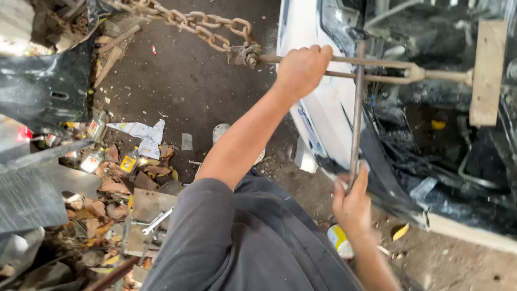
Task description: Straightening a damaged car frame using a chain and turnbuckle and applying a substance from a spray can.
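Note:
My left hand (302,67) is closed around a horizontal metal rod (388,63). The rod runs from a rusty chain (199,24) on the left to a wooden block (487,70) on the right. A long vertical steel bar (357,113) crosses the rod. My right hand (353,202) grips the lower end of this bar. Both the rod and the bar lie against the open, damaged side of a white car (318,116), where black plastic and wiring show.
The ground is bare dirt. At the left lie dry leaves, small bottles (128,160), scraps of paper and bent metal sheets (32,194). A spanner (157,220) lies near my left sleeve. A yellow and white can (339,241) sits by my right wrist.

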